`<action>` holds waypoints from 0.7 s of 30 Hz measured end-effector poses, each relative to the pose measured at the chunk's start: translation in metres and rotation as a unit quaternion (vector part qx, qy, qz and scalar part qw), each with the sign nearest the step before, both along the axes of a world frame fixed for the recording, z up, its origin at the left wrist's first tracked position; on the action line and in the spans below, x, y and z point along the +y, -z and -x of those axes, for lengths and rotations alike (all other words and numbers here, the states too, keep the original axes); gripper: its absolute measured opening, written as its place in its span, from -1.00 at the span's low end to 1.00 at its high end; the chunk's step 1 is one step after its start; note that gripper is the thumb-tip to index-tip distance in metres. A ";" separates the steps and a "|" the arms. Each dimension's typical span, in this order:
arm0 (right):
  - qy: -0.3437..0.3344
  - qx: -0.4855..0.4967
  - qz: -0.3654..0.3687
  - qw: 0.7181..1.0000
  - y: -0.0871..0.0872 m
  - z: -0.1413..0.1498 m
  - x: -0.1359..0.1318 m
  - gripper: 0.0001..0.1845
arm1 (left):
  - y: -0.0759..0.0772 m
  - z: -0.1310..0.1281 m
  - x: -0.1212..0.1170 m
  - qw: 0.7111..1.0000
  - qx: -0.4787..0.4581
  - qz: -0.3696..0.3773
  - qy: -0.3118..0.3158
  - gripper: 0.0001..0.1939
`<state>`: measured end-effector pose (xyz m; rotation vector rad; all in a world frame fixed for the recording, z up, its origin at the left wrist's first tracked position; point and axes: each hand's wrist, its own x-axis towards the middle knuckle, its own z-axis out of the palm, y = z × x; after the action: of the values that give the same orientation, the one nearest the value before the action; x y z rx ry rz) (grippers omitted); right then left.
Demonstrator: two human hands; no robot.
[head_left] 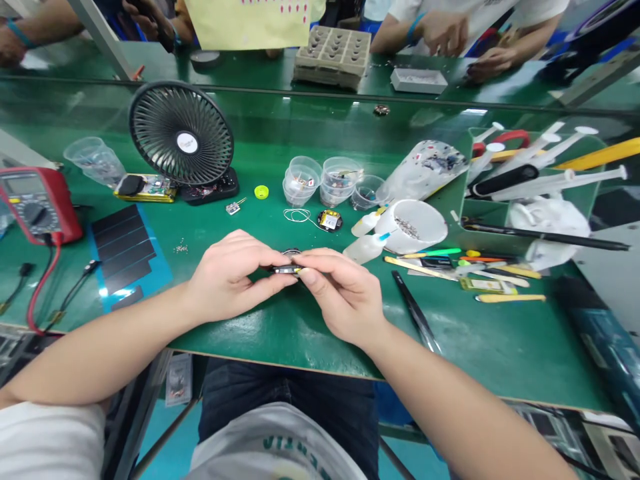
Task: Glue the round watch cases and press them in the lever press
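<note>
Between both hands, over the front of the green bench, is a small dark round device (287,269) with a thin, shiny edge, possibly a watch body; its face is mostly hidden by fingers. My left hand (233,273) pinches its left side, thumb below and fingers above. On the right side, my right hand (343,290) grips it the same way, fingertips meeting near the middle. Just beyond the hands lies a similar round black module (330,220) with a yellow-wrapped part and a white wire loop (297,215). Black tweezers (413,307) rest right of my right hand.
A black fan (183,133) and red multimeter (40,203) stand left, near black strips on blue film (125,247). Plastic cups (303,180), a white tub of screws (415,227) and dropper bottles (367,248) sit beyond. A tool holder (535,180) stands right. Co-workers' hands (445,33) show opposite.
</note>
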<state>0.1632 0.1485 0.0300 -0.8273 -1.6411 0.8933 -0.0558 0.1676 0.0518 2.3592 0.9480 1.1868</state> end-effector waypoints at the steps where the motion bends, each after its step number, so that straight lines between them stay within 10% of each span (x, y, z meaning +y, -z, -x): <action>1: 0.009 0.013 0.019 1.000 0.000 0.001 0.000 -0.85 | 0.000 0.000 -0.001 1.000 -0.008 0.017 -0.004 -0.89; 21: 0.081 -0.011 0.058 0.995 -0.002 -0.001 -0.005 -0.68 | -0.007 -0.010 -0.004 0.907 -0.229 0.353 -0.001 -0.66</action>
<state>0.1642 0.1438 0.0318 -1.0374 -1.5276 0.8746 -0.0458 0.1641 0.0586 1.4315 0.9879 1.0817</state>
